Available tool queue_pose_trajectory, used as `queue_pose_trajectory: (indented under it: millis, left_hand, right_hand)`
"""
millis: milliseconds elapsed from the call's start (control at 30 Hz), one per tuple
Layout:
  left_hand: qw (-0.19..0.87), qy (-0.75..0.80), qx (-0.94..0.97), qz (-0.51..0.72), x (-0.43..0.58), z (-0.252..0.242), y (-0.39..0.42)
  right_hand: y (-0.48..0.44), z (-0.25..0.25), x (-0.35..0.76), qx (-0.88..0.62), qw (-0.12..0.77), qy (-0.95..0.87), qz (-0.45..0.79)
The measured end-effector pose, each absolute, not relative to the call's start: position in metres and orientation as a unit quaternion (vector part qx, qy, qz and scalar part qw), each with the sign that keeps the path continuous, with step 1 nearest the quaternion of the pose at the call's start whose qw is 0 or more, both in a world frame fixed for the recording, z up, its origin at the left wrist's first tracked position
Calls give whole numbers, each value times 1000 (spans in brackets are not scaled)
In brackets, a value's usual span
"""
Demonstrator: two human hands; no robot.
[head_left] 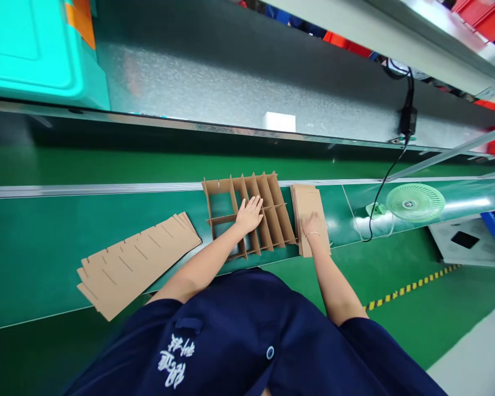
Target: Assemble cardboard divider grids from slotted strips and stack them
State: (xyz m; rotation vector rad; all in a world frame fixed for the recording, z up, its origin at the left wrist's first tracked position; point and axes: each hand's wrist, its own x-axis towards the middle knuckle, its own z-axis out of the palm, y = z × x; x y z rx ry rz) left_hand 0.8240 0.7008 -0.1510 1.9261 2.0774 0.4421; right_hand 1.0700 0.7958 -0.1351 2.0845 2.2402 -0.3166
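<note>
The cardboard divider grid lies on the workbench, with the left hand on it. To the grid's left, slotted cardboard strips lie overlapping, some past the bench's near edge. Just right of the grid sits a stack of cardboard pieces, the right hand over it; well to the grid's right is an electric fan. Behind the grid runs a shelf, bearing a storage bin far to the grid's left, a small block behind its right half and a power adapter well to its right.
</note>
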Motion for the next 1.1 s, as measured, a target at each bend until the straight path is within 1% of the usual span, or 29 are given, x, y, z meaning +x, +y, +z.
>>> queue_pose_trajectory:
  millis: [67, 133, 267, 367, 467, 600, 800, 900, 967, 1033, 1100]
  left_hand:
    - [147, 717, 667, 142, 826, -157, 700]
    - [149, 704, 679, 147, 822, -151, 697]
    - [116, 710, 668, 190, 803, -129, 680]
    - [95, 754, 614, 211, 776, -125, 661]
    - [80, 799, 555, 218, 742, -137, 645]
    - [88, 833, 488, 247, 717, -161, 634]
    - [89, 825, 476, 291, 717, -179, 630]
    - [81, 829, 476, 281, 719, -177, 630]
    - [77, 834, 474, 271, 719, -176, 629]
    - [75, 837, 471, 266, 719, -175, 630]
    - [74, 838, 471, 266, 719, -176, 630]
  right_hand:
    - [785, -156, 1096, 699, 112, 697, -109]
    - [777, -170, 1108, 691, 144, 700, -111]
    - [777, -174, 1115, 674, 148, 711, -135]
    - [777, -171, 1113, 691, 129, 703, -108]
    - [765, -173, 1107, 709, 150, 684, -82]
    - [748, -175, 1108, 681, 171, 710, -61]
    - [742, -165, 1118, 618, 218, 750, -88]
    - [735, -155, 1123, 600, 218, 766, -78]
    - [732, -140, 1133, 610, 210, 761, -68]
    - [736, -114, 1149, 648, 177, 739, -48]
    - [747, -82, 1168, 697, 108, 708, -18]
